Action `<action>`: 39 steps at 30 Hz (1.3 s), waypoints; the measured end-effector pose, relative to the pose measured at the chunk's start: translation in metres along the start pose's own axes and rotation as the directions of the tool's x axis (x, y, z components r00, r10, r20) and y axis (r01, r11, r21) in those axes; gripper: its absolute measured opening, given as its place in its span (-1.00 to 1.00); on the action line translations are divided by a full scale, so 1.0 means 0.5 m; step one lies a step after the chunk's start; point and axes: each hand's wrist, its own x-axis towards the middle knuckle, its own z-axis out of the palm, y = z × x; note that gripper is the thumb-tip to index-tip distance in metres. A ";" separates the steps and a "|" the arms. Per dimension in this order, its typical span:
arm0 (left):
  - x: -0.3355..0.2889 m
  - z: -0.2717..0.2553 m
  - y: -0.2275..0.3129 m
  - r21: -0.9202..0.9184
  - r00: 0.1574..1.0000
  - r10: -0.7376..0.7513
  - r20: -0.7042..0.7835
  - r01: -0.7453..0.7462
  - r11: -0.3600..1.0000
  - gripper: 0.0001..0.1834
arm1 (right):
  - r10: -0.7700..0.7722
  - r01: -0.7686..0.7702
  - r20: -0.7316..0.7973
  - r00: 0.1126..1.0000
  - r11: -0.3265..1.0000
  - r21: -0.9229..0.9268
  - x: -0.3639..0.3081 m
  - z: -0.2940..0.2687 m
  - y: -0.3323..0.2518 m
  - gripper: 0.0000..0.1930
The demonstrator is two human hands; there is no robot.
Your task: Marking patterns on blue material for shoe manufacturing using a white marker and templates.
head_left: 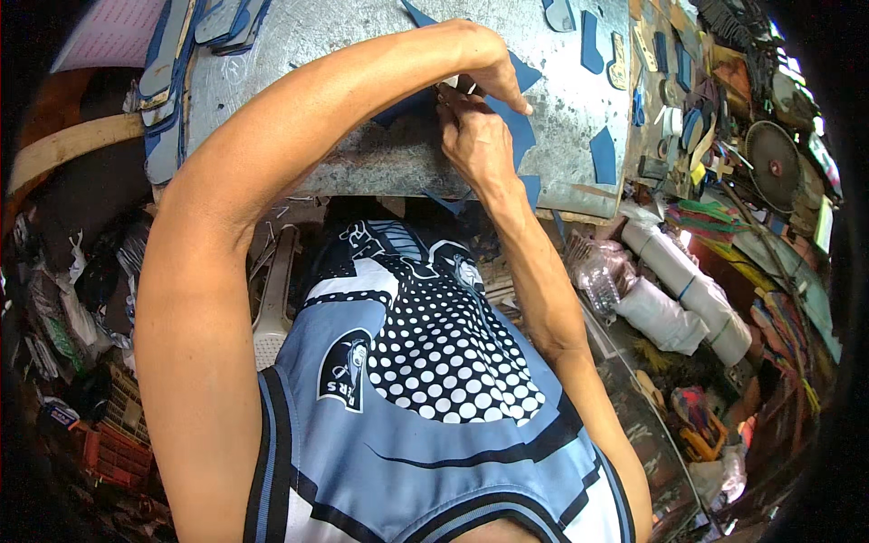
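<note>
Over the grey metal tabletop (344, 100), my left arm bends round so that my left hand (489, 65) hangs above a dark blue sheet (523, 136). One finger of that hand stretches down onto the blue sheet; its other fingers are mostly hidden. Just nearer to me, my right hand (480, 140) is closed, its fingers curled round something small. Whitish and dark bits show between the two hands, but I cannot make out what they are. Blue offcuts (442, 201) lie at the table's front edge.
Stacked grey and blue cut pieces (166, 77) line the table's left side. Sole-shaped blue pieces (591, 43) lie at the far right, near another offcut (604, 154). Beyond the right edge are a fan (774, 166) and plastic-wrapped rolls (683, 281). A white plastic chair (274, 303) stands below.
</note>
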 end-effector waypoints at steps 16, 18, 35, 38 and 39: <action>-0.001 0.033 -0.023 -0.038 0.993 0.026 -0.115 -0.030 0.999 -0.07 | 0.061 -0.058 0.035 0.998 0.996 -0.073 -0.034 -0.012 -0.008 -0.69; 0.004 0.054 -0.039 0.008 0.978 0.082 -0.191 -0.082 0.997 -0.31 | 0.070 -0.067 0.045 0.997 0.995 -0.069 -0.047 -0.023 -0.009 -0.70; -0.027 0.198 -0.105 0.303 0.714 0.299 -0.633 -0.127 0.944 -0.75 | 0.053 -0.056 0.056 0.997 0.997 0.059 -0.122 -0.083 -0.021 -0.70; -0.024 0.153 -0.104 0.250 0.772 0.293 -0.565 -0.178 0.952 -0.74 | 0.006 -0.006 -0.007 1.000 1.000 0.019 -0.071 -0.042 -0.024 -0.70; -0.020 0.146 -0.105 0.215 0.757 0.305 -0.578 -0.219 0.952 -0.75 | 0.039 -0.041 0.116 0.993 0.999 0.008 -0.061 -0.032 -0.030 -0.69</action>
